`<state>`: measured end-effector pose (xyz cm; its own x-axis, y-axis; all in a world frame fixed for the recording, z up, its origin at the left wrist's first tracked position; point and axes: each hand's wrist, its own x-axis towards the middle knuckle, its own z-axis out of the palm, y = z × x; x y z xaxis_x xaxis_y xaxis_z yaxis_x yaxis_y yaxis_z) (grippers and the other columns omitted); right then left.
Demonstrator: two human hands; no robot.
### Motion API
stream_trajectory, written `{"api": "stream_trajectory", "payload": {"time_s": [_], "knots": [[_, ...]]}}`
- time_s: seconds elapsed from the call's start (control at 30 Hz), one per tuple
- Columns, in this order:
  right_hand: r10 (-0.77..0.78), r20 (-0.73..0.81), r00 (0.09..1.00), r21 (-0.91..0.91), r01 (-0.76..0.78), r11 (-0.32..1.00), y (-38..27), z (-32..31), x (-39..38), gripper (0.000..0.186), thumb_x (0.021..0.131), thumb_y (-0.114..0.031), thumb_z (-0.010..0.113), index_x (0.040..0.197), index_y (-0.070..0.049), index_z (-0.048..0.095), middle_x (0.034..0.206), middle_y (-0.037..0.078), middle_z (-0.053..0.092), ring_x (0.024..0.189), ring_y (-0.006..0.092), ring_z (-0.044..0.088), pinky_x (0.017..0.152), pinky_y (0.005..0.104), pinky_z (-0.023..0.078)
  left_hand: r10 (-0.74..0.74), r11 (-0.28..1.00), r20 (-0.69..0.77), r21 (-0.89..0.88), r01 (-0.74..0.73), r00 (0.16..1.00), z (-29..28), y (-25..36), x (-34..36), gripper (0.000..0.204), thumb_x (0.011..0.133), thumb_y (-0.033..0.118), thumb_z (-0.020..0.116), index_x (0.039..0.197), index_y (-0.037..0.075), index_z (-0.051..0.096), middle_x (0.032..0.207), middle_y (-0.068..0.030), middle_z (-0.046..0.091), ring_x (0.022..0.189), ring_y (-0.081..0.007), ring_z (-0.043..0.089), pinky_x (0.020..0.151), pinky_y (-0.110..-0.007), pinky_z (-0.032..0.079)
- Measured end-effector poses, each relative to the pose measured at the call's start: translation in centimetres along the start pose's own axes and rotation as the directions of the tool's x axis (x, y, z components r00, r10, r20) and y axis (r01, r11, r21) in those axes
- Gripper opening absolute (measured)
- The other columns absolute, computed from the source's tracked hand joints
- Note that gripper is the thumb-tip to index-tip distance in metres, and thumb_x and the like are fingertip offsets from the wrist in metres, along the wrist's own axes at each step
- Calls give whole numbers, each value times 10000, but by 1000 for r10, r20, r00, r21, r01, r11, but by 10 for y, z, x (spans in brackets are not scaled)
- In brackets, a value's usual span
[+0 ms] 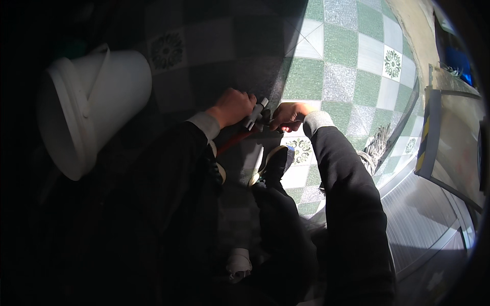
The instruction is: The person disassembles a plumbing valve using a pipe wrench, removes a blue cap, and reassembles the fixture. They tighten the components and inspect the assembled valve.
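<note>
My left hand (232, 107) is curled closed in the shade, its fingertips against a short grey tube-shaped piece (256, 113) that tilts up to the right. A red rod (235, 140) slants from the lower left up to this piece; I cannot tell whether they are joined. Just right of it, my right hand (291, 116) has its fingers bent and pressed together, half in sunlight. Something small and dark lies at its fingertips, too shadowed to make out. Both hands are close together over the tiled floor, above my shoes (275, 162).
A white bucket (120, 92) with a handle lies tipped at the left, its mouth facing left. Grey mop strings (376, 148) rest on the green and white tiles (339, 76) at the right. Beyond them stands a framed panel (454, 137) with a yellow-black striped edge.
</note>
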<state>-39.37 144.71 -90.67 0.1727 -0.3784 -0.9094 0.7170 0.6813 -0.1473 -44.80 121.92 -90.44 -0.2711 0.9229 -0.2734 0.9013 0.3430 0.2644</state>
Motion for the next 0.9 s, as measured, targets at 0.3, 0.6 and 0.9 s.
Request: {"api": "stream_trajectory", "payload": {"time_s": [0.3,0.6,0.9], "knots": [[48,-190,981,12,-47,999,1,21,-5,308,880,-296,720,688,-72,633,558,7,558,412,128,443,387,285,346,12,1000,42,-22,-11,999,-6,-2,9,278,859,153,580,1110,41,621,831,-107,700,764,-281,716,651,-413,530],[44,-269,962,-123,-79,989,-1,19,9,334,781,-320,796,680,-47,633,557,24,500,447,140,441,401,330,325,196,979,198,12,-202,961,-23,-17,15,294,905,173,580,1186,87,587,1047,-135,676,885,-337,709,820,-492,494],[-194,-491,849,-265,67,962,8,31,4,318,710,-310,837,753,-15,725,601,85,592,494,208,552,445,385,438,234,967,188,-147,-208,954,-20,-16,18,311,875,155,592,1162,42,552,986,-212,632,798,-342,712,677,-453,572]]}}
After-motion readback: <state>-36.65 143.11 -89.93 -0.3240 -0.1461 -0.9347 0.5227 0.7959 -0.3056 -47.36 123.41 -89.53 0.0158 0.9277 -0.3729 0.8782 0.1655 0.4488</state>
